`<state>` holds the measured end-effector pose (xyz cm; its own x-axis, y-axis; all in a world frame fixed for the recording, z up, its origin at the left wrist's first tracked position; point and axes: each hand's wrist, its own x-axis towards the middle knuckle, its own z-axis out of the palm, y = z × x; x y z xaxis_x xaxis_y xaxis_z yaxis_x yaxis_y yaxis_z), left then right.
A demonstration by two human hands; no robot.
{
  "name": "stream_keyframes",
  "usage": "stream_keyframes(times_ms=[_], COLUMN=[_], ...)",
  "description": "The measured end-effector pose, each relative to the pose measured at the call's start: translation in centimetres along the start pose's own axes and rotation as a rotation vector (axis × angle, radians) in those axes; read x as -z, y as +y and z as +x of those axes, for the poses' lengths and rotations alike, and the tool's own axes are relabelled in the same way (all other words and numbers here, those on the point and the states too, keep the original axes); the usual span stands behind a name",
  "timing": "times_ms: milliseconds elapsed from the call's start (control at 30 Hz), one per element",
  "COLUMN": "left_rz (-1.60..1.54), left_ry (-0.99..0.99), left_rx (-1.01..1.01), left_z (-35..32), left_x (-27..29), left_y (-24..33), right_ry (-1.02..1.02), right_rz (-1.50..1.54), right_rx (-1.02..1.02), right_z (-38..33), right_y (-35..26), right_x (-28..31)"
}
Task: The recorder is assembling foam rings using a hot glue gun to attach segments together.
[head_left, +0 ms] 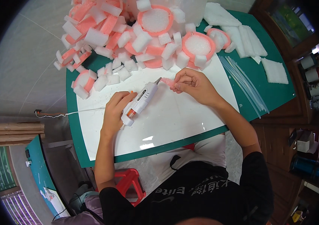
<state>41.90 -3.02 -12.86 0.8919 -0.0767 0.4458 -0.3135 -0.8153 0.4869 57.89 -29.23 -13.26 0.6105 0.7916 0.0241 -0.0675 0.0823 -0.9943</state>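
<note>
Glue gun (141, 100), white with orange window: middle of the frame, lying slantwise in the left hand (114, 112), whose fingers are closed around its body, nozzle pointing to the upper right. Pink foam piece (167, 81), small: just above the frame's middle, at the fingertips of the right hand (192, 87), thumb and forefinger pinched together on its right end; its left end is at the nozzle, touching or just beside, which cannot be told. White sheet (174, 116), glossy: under both hands, laid on a green counter (77, 144). Near edge of the counter: a curve across the lower middle, with a green margin showing. Room for moving: the stretch of sheet right of the gun and below the pink piece, down to that edge. Bounds: heap of pink and white foam (108, 22), top; translucent sticks (243, 84), right; white cord (88, 110), left; white foam slabs (247, 39), upper right.
</note>
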Motion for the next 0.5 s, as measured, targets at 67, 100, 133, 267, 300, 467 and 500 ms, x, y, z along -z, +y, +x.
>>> stream_keyframes(times_ms=[67,100,133,267,300,467,500], left_rz=[0.001,-0.001,-0.005,-0.009,-0.005,0.006,0.008], left_ry=[-0.008,-0.014,-0.018,0.000,0.014,0.024,0.015], left_rx=[-0.001,-0.005,-0.019,-0.012,0.001,0.013,0.007], left_z=[0.00,0.00,0.02,0.10,0.07,0.04,0.01], left_x=[-0.01,0.01,0.01,0.10,0.16,0.19,0.15], left_y=[-0.04,-0.04,-0.03,0.14,0.20,0.16,0.10], right_ry=[0.001,0.004,0.007,0.009,0.008,-0.027,-0.027], right_rz=[-0.002,0.003,0.002,-0.003,-0.007,-0.074,-0.126], right_rx=[0.001,0.001,-0.013,0.004,-0.016,-0.102,-0.134], right_z=[0.01,0.01,0.01,0.03,0.04,-0.06,-0.07], right_y=[0.06,0.10,0.15,0.33,0.39,0.60,0.64], right_x=[-0.01,-0.02,0.00,0.10,0.09,0.09,0.12])
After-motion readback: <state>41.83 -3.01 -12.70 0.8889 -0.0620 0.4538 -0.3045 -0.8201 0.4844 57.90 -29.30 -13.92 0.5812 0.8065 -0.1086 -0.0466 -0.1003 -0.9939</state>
